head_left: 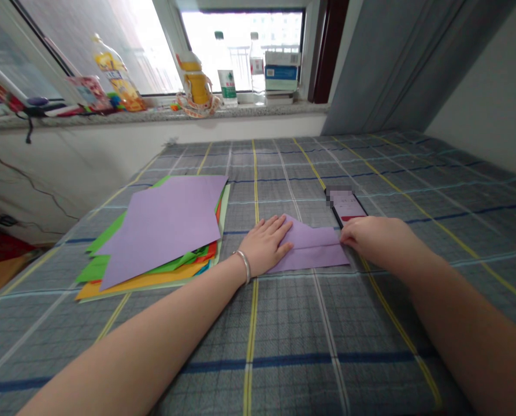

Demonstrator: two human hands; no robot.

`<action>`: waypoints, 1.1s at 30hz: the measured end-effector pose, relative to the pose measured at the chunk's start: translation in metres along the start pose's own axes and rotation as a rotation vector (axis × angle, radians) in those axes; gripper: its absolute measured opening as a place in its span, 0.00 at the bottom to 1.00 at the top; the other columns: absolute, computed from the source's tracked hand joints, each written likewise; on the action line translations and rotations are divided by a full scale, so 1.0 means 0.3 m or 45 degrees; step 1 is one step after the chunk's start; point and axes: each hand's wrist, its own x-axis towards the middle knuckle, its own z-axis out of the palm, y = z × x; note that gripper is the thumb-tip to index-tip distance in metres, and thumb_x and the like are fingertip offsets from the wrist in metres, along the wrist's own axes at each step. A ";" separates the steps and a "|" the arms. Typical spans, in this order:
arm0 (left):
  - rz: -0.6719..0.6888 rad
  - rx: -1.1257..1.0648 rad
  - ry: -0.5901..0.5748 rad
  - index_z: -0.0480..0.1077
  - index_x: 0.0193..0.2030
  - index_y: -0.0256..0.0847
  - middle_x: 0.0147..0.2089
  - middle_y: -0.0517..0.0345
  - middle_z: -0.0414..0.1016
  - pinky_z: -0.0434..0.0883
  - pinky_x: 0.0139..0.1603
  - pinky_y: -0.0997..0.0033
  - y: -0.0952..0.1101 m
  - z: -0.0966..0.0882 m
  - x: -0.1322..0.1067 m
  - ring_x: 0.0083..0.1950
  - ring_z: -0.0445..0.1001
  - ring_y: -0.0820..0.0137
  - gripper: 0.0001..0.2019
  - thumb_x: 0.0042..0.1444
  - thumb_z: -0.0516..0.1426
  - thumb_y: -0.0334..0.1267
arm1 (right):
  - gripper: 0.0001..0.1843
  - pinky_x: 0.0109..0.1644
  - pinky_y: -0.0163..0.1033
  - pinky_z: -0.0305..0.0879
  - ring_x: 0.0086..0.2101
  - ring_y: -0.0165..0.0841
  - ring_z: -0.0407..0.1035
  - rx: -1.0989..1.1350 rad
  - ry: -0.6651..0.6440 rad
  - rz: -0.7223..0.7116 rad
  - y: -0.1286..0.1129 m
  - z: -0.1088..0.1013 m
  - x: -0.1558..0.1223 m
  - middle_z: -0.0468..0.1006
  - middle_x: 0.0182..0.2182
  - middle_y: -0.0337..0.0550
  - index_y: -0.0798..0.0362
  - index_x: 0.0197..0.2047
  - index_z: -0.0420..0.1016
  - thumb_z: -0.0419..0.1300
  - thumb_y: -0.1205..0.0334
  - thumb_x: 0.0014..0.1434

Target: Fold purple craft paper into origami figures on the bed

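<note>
A folded purple sheet of paper [312, 254] lies on the plaid cloth, with a crease running lengthwise and a slanted upper left corner. My left hand [264, 244], a silver bangle at its wrist, rests flat on the paper's left end with fingers stretched out. At the right end, the fingers of my right hand [372, 238] are pinched on the paper's edge near the crease. Just beyond my right hand lies a phone [348, 205] with its screen lit; its near end is partly hidden by the hand.
Left of my hands is a stack of coloured paper [166, 222], purple on top, with green, orange and yellow sheets sticking out. The plaid cloth [284, 335] covers the whole surface. Bottles, a yellow cup [197, 86] and boxes [281, 72] stand on the windowsill behind.
</note>
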 end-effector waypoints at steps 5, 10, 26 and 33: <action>0.008 -0.010 0.018 0.50 0.70 0.42 0.73 0.52 0.44 0.49 0.70 0.52 -0.001 0.004 0.000 0.73 0.46 0.59 0.28 0.67 0.43 0.51 | 0.12 0.36 0.40 0.63 0.36 0.36 0.73 0.136 0.152 0.026 -0.067 -0.037 0.026 0.81 0.37 0.42 0.48 0.38 0.79 0.53 0.61 0.62; 0.012 -0.066 0.041 0.51 0.70 0.42 0.73 0.51 0.45 0.50 0.70 0.52 -0.013 0.007 0.002 0.73 0.47 0.60 0.29 0.66 0.45 0.52 | 0.14 0.47 0.40 0.64 0.42 0.35 0.70 0.345 0.113 -0.377 -0.175 0.028 0.038 0.80 0.40 0.43 0.50 0.41 0.79 0.52 0.63 0.64; 0.037 -0.149 -0.091 0.58 0.66 0.53 0.72 0.54 0.50 0.47 0.68 0.37 -0.090 -0.059 -0.036 0.72 0.48 0.53 0.26 0.61 0.56 0.41 | 0.17 0.39 0.37 0.62 0.42 0.35 0.68 0.185 0.026 -0.517 -0.186 0.072 0.032 0.77 0.44 0.40 0.39 0.51 0.77 0.51 0.63 0.66; -0.085 -0.075 -0.201 0.57 0.66 0.59 0.72 0.60 0.50 0.42 0.65 0.29 -0.141 -0.108 -0.076 0.73 0.43 0.47 0.28 0.59 0.56 0.37 | 0.23 0.33 0.37 0.59 0.42 0.38 0.67 0.001 0.026 -0.676 -0.179 0.071 0.041 0.75 0.48 0.41 0.35 0.57 0.70 0.53 0.68 0.63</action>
